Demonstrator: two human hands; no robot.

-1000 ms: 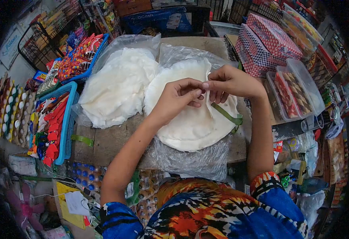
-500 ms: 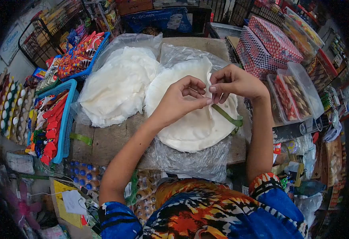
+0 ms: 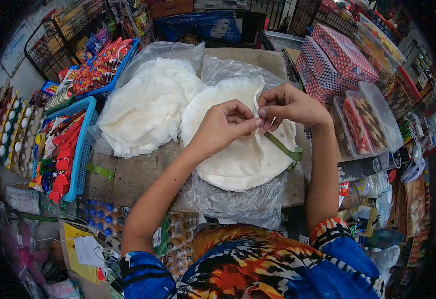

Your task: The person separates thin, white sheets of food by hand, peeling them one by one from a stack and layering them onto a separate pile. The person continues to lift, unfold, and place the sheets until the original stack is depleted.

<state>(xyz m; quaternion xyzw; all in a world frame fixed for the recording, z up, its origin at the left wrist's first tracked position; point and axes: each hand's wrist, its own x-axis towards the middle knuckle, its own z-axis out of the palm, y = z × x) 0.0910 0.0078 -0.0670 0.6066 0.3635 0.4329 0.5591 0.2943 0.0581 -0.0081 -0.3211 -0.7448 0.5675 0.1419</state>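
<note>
A stack of thin, round white wrappers (image 3: 228,164) lies on clear plastic (image 3: 238,204). Both hands meet above it, fingertips almost together. My left hand (image 3: 225,124) is closed in a pinch at a raised fold of the top wrapper. Just across the fold, my right hand (image 3: 295,105) pinches the same wrapper's edge between thumb and fingers. Beneath the fingertips, a green strip (image 3: 283,146) runs across the stack to its right rim. A second, looser pile of wrappers (image 3: 145,109) lies to the left, also on plastic.
The stacks rest on a worn wooden board (image 3: 123,187). Blue baskets (image 3: 84,154) of packaged snacks line the left, near egg trays (image 3: 11,129). Another green strip (image 3: 100,171) lies at the board's left. Checkered boxes (image 3: 345,55) and a clear plastic container (image 3: 385,117) stand at right.
Both hands have shifted slightly left along the raised fold, and the left fingers have curled closer together. The stacks stay in place.
</note>
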